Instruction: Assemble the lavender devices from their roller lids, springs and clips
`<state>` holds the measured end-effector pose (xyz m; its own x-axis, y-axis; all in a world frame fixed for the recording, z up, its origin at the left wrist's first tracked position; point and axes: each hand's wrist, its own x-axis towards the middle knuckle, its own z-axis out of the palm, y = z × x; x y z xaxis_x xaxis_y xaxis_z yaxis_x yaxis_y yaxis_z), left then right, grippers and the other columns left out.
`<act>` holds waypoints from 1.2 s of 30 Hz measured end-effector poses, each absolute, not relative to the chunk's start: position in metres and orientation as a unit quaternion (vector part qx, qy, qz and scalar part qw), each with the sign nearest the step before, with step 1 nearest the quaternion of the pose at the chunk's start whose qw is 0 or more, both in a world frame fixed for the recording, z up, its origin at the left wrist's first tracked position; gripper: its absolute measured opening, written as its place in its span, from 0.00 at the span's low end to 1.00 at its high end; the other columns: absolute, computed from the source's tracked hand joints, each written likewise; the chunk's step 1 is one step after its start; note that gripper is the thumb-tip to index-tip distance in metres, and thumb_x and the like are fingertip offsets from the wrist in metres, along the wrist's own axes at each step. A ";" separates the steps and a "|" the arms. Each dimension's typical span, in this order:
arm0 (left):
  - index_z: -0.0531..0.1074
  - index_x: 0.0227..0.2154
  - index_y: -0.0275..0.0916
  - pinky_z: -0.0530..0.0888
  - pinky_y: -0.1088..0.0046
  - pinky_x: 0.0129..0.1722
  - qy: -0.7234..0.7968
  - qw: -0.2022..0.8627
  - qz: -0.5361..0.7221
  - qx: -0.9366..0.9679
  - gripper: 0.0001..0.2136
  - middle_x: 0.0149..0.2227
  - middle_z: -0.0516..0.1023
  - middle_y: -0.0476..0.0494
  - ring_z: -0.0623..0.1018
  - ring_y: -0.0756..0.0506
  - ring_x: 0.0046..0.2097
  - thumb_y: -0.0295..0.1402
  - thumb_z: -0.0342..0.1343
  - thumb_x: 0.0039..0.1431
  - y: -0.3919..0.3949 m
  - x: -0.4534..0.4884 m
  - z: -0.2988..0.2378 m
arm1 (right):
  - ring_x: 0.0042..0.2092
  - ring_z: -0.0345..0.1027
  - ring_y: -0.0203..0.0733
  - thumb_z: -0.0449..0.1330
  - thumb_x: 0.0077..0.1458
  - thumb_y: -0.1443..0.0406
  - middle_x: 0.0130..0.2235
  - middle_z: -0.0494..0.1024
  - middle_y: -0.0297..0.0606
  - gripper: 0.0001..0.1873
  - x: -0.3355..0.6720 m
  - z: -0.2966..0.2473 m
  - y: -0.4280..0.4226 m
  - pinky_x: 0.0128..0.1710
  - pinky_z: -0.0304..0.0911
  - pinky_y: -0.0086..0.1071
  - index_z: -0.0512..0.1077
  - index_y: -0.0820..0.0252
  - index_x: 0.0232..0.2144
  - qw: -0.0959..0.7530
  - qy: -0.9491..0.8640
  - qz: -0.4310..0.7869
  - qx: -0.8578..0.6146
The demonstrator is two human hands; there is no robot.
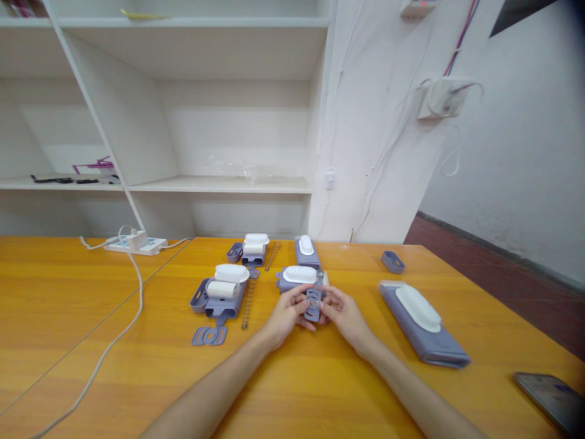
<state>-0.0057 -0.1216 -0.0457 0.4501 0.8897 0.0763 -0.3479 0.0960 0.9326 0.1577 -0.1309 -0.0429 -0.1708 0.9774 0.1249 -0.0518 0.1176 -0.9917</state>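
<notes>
My left hand [287, 312] and my right hand [343, 312] meet over the middle of the orange table [137, 341]. Together they pinch a small flat grey-purple plastic piece [313, 305] with slots in it, held just above the tabletop. Right behind it lies a grey-purple base with a white brush head [299, 275]. To the left stands a grey-purple holder with a white roller [222, 292], with a flat slotted part [209, 336] and a metal spring [248, 303] beside it.
A larger grey-purple case with a white pad [423, 326] lies at the right, a small grey tray [393, 262] behind it. More parts sets [253, 249] sit further back. A power strip [134, 244] with a white cable is at the left, a phone [551, 399] at the lower right. White shelves stand behind.
</notes>
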 end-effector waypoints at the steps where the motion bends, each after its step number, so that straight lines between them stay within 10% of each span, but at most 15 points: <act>1: 0.64 0.51 0.38 0.75 0.70 0.25 0.274 0.687 0.453 0.497 0.24 0.35 0.74 0.41 0.76 0.45 0.32 0.35 0.59 0.50 -0.122 -0.006 -0.045 | 0.22 0.67 0.35 0.63 0.44 0.58 0.21 0.70 0.29 0.24 0.157 -0.043 -0.131 0.23 0.62 0.30 0.66 0.61 0.43 0.498 -0.555 0.520 -0.416; 18: 0.67 0.45 0.34 0.72 0.52 0.42 0.254 0.753 0.423 0.435 0.24 0.40 0.77 0.34 0.78 0.38 0.38 0.26 0.64 0.42 -0.120 -0.017 -0.033 | 0.26 0.67 0.37 0.67 0.40 0.58 0.26 0.76 0.37 0.16 0.164 -0.044 -0.132 0.28 0.63 0.32 0.75 0.64 0.31 0.493 -0.503 0.586 -0.400; 36: 0.66 0.39 0.38 0.75 0.65 0.34 0.236 0.777 0.360 0.460 0.20 0.38 0.75 0.40 0.78 0.43 0.36 0.24 0.63 0.41 -0.122 -0.023 -0.036 | 0.23 0.65 0.31 0.67 0.41 0.65 0.24 0.74 0.33 0.10 0.168 -0.034 -0.138 0.24 0.60 0.26 0.71 0.63 0.27 0.434 -0.494 0.670 -0.344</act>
